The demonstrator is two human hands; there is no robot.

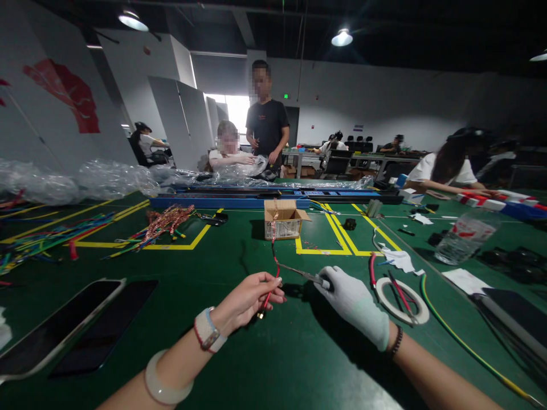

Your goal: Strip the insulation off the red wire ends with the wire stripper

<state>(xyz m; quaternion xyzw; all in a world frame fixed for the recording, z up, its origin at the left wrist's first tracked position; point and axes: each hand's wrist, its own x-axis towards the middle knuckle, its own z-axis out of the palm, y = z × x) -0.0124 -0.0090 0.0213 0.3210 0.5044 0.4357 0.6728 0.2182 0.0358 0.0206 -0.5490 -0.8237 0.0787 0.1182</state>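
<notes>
My bare left hand (252, 297) pinches a thin red wire (268, 300) between thumb and fingers, with a metal end showing below. The wire runs upward to bare copper strands (274, 225) in front of a small open cardboard box (284, 229). In a white glove, my right hand (342, 293) is closed around a slim metal tool (308, 275). The tool's thin tip reaches left to the wire, just above my left fingers. Whether the tip grips the wire is too small to tell.
Two phones (60, 324) lie at the left, below coloured wires (77, 233) and a copper wire heap (168, 222). At the right are a white tape roll (423, 313), a green-yellow cable (453, 336) and a plastic bottle (464, 239). Blue rails (231, 202) cross behind; people sit and stand beyond.
</notes>
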